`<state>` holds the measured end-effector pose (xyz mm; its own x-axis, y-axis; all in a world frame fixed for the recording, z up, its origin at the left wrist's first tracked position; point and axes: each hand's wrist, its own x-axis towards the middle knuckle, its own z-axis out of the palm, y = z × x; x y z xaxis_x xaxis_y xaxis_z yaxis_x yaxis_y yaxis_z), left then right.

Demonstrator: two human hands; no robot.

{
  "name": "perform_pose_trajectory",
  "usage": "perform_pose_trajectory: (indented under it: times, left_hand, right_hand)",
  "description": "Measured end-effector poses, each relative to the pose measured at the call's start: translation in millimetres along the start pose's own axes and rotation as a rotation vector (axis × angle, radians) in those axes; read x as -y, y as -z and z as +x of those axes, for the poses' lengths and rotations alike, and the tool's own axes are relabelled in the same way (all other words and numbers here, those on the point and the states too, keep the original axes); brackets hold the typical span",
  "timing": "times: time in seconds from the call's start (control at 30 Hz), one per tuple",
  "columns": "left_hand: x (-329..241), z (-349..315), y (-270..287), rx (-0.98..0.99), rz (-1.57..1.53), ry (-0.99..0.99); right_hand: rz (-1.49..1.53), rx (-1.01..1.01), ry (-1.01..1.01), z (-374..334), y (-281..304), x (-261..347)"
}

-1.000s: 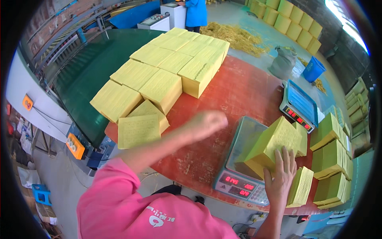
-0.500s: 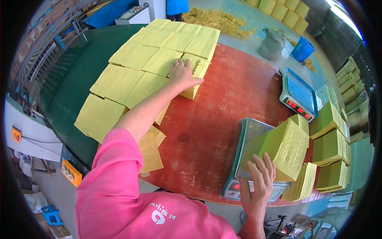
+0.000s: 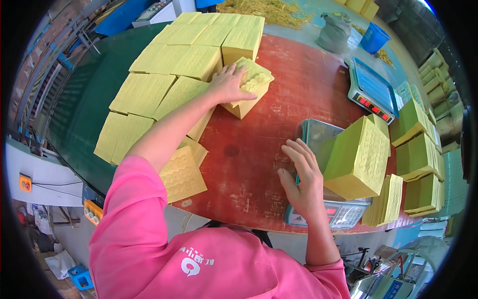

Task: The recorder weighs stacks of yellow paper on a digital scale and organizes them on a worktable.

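My left hand (image 3: pixel 231 85) is closed round the left side of a stack of yellow embossed paper (image 3: pixel 255 74), its thumb toward me. That stack stands on the red tabletop (image 3: pixel 279 89), turned askew beside many neatly packed yellow paper stacks (image 3: pixel 174 60). My right hand (image 3: pixel 302 174) is raised, fingers apart and holding nothing, just left of the near digital scale (image 3: pixel 343 213). On this scale rests a tall yellow paper stack (image 3: pixel 359 157). Below my left forearm lie a few loose yellow sheets (image 3: pixel 183 174) with round embossing.
A second scale (image 3: pixel 372 94) with a blue tray and lit red digits stands at the right. Upright paper stacks (image 3: pixel 416 157) line the right edge. Dark green surface (image 3: pixel 79 109) lies left; a sack (image 3: pixel 334 32) and blue bucket (image 3: pixel 374 38) stand on the floor beyond.
The stack under my left hand has come away from the packed stacks, rightward and turned. My right hand has moved left and forward, away from the stack on the near scale. The view has shifted slightly.
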<state>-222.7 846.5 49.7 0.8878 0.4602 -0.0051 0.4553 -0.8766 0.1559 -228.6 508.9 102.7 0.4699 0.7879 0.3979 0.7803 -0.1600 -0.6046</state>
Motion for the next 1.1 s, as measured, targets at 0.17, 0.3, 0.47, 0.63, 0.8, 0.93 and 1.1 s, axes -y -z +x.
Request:
perform_pose_trajectory:
  times: [0.17,0.3,0.47,0.63,0.8,0.93,1.1]
  left_hand:
    - [15,36,15,-0.036,-0.458,0.078]
    - [35,61,1,0.157,-0.431,0.216]
    - [34,65,-21,0.205,-0.557,0.095]
    - [-3,45,-14,0.363,-0.579,-0.189]
    - [-52,2,7,0.665,-0.485,-0.387]
    - [-72,-29,19,0.854,-0.408,-0.588]
    - [-46,-68,40,0.489,-0.587,-0.507]
  right_hand:
    - [0.066,0.007,-0.023,3,-12,-3]
    - [0.109,0.030,-0.042,0,-26,-10]
    - [0.229,-0.002,-0.220,-4,-41,-23]
    - [0.237,-0.137,-0.207,3,-42,-24]
    - [0.056,-0.226,-0.088,25,-23,-28]
    - [0.047,0.040,-0.200,36,-29,-42]
    - [0.071,0.217,-0.185,7,-44,-30]
